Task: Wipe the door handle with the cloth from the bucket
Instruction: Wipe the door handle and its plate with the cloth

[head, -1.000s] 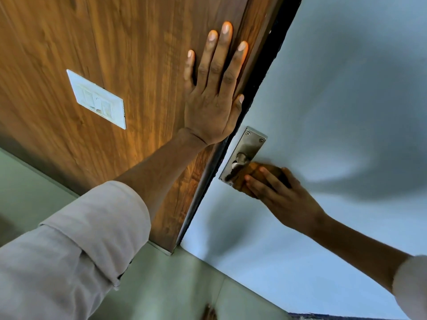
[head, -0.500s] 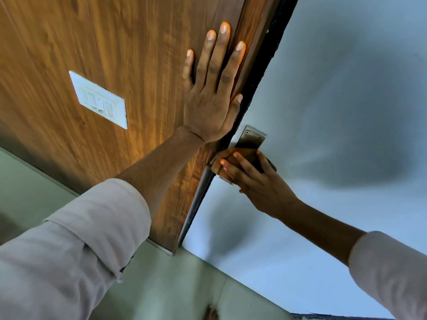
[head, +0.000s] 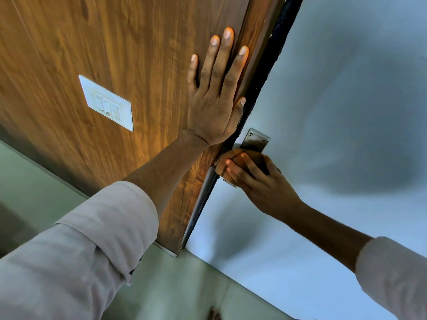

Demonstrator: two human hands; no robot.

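My right hand point(head: 261, 183) presses an orange-brown cloth point(head: 227, 159) over the door handle, which is hidden under cloth and fingers. Only the upper end of the steel handle plate point(head: 255, 139) shows above the cloth, screwed to the pale grey door point(head: 335, 112). My left hand point(head: 216, 98) lies flat with fingers spread on the brown wood panel point(head: 143, 54), right beside the door's dark edge. No bucket is in view.
A white switch plate point(head: 107, 103) sits on the wood panel to the left of my left hand. A black seal strip point(head: 275, 49) runs along the gap between panel and door. Greenish floor tiles point(head: 184, 289) lie below.
My right hand has slid the cloth along the handle toward the door's edge, so it now covers the lower plate. My left hand has stayed flat on the wood panel.
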